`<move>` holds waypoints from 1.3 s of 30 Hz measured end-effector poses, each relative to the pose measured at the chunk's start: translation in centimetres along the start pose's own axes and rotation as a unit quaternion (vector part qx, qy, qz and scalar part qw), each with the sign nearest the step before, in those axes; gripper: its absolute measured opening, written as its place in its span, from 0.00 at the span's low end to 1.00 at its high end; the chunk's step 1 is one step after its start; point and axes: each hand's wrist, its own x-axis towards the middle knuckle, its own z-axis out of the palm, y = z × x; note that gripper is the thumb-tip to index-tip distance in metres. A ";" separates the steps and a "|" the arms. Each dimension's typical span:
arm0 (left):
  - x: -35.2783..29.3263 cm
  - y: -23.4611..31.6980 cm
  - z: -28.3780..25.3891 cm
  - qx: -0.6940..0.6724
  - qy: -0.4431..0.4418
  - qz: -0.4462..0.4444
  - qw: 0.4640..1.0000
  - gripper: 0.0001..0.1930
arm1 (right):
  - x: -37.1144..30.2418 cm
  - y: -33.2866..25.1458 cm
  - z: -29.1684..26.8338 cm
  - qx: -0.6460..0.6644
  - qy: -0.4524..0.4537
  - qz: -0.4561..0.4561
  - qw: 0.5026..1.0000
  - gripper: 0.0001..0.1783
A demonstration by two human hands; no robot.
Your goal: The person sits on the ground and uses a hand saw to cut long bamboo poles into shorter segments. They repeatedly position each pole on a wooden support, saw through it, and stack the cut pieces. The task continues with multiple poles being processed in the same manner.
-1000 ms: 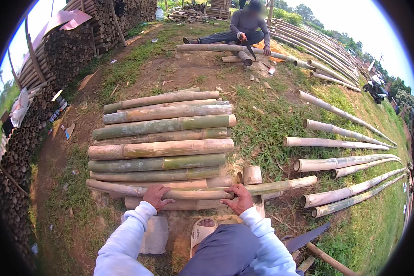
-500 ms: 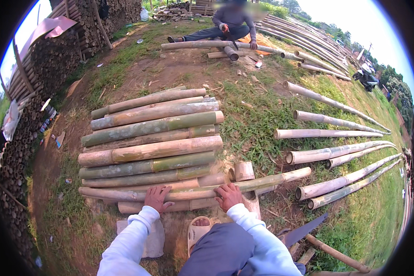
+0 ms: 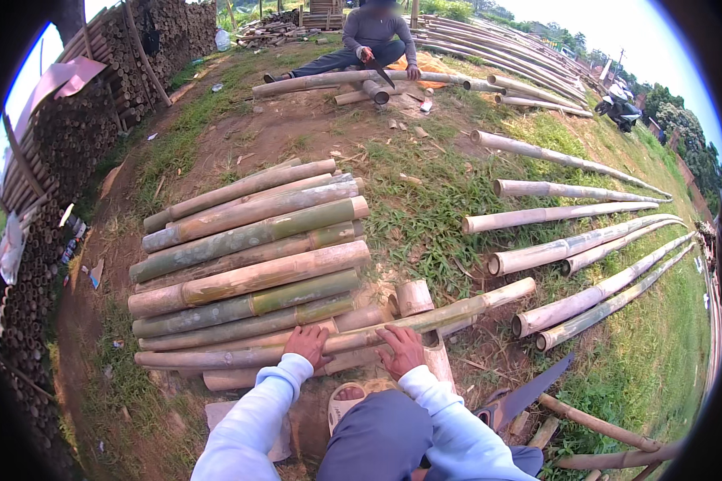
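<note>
The person's left hand (image 3: 306,346) and right hand (image 3: 402,351) lie on a long bamboo pole (image 3: 477,305), fingers bent over it; whether they grip it cannot be told. The pole lies along the near side of a row of shorter bamboo pieces (image 3: 253,277). Its long axis runs left to right, the right end slanting away from the person, well past the row.

The left hand (image 3: 306,345) moved along the bamboo pole (image 3: 353,341), ending nearer the right hand (image 3: 401,351). The view swung right, so the row of bamboo pieces (image 3: 249,279) sat farther left and more slanted.
</note>
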 end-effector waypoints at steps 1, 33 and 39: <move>-0.4 -0.5 0.0 -0.009 -0.001 0.000 1.000 0.36 | -1.3 -0.1 -1.1 0.002 0.025 0.007 1.000 0.28; 1.7 -1.4 1.2 -0.011 -0.019 -0.053 0.998 0.35 | -26.8 13.1 -4.2 -0.020 -0.033 0.689 0.724 0.28; 2.2 0.5 1.7 -0.005 -0.018 -0.056 0.998 0.35 | -29.8 15.4 -3.4 -0.007 -0.092 0.689 0.718 0.33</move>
